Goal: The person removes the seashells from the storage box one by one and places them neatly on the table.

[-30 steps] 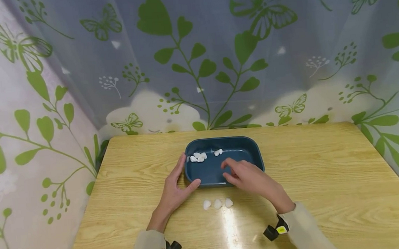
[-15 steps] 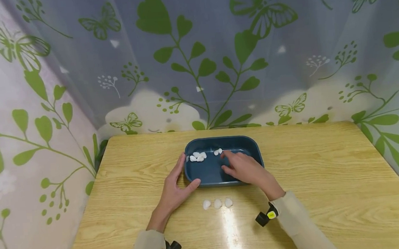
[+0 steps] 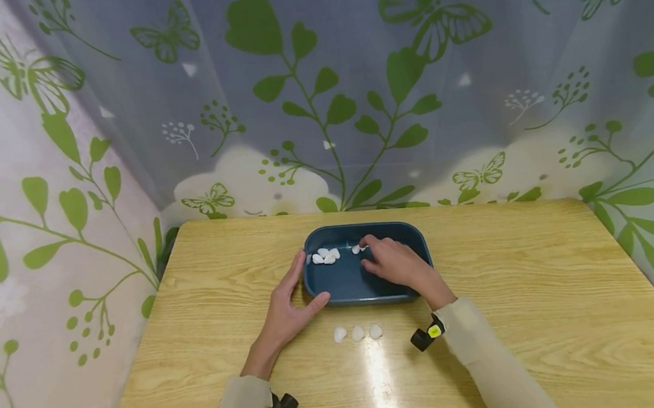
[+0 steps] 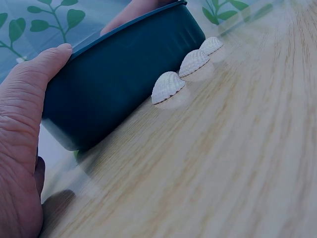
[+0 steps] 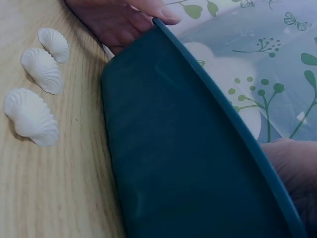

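Observation:
A dark blue rectangular tray sits on the table. My left hand holds its near left corner, fingers along the left wall and thumb on the near rim. Inside the tray my right hand reaches toward the far wall, index fingertip right at a small pair of white seashells; its thumb stands apart from the index finger, and the hand partly covers the pair. A cluster of several white seashells lies at the tray's left end.
Three ribbed white seashells, one of them the left shell, stand in a row on the wooden table in front of the tray. A leaf-and-butterfly patterned curtain hangs behind the table and along both sides.
My right hand has moved forward and slightly left inside the tray, from beside the small pair of seashells to right over it. The left hand and the tray have stayed in place.

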`<state>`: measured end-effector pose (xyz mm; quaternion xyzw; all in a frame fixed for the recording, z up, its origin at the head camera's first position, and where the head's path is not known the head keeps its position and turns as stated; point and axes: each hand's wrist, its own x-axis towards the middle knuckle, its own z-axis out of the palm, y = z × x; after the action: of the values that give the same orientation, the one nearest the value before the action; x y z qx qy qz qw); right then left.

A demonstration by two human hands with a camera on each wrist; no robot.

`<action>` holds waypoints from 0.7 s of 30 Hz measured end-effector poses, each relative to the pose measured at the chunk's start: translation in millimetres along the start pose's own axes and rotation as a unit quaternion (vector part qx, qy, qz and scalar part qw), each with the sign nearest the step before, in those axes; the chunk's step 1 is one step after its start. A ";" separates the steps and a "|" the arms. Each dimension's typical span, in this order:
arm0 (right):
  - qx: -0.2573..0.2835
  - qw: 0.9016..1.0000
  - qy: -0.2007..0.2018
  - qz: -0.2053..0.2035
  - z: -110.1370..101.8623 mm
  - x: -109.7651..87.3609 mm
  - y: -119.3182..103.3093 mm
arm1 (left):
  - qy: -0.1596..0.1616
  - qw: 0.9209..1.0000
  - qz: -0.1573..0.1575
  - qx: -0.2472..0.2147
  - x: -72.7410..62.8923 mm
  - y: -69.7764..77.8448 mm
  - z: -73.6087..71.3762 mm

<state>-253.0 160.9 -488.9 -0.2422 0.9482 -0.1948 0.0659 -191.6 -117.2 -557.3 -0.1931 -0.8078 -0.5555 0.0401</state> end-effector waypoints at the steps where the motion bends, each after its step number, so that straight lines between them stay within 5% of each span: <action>1: -0.001 1.000 0.000 0.000 -0.4 1.0 0.2 | 0.000 1.000 0.000 -0.001 0.0 -0.1 -0.1; 21: -0.015 0.999 -0.037 -0.025 4.8 30.4 -18.8 | 0.003 1.000 0.005 0.000 0.0 0.3 -0.1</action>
<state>-270.4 129.3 -486.7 -0.2735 0.9418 -0.1728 0.0919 -191.5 -117.2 -557.0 -0.1953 -0.8066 -0.5560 0.0452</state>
